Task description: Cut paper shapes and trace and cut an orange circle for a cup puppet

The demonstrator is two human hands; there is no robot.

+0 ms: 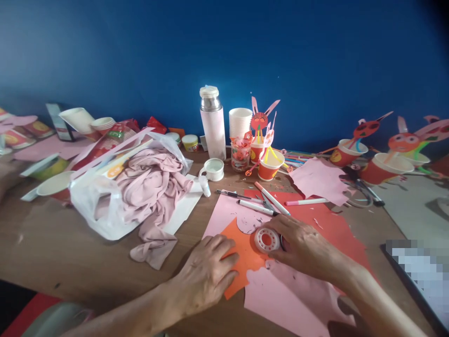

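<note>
My left hand (212, 269) lies on the left part of an orange paper sheet (242, 260), its fingers slightly bent and apart. Between the thumb and fingers of my right hand (298, 243) is a white tape roll (267, 239), a ring with small holes around its centre, tilted over the orange sheet. Something dark shows beside the roll under my palm, too covered to name. Pink paper (291, 299) with cut edges lies below, and red paper (326, 224) spreads beneath my right hand. Just beyond my fingers lie several markers (256, 207) and a pen (240, 195).
A plastic bag (105, 215) with pink cloth (150, 173) stands left. Behind are a thermos (213, 126), its cup lid (213, 169), stacked paper cups (240, 121) and paper-cup figures (270, 164). A dark-edged device (414, 281) sits at right. Another person's blurred arm (9, 175) shows far left.
</note>
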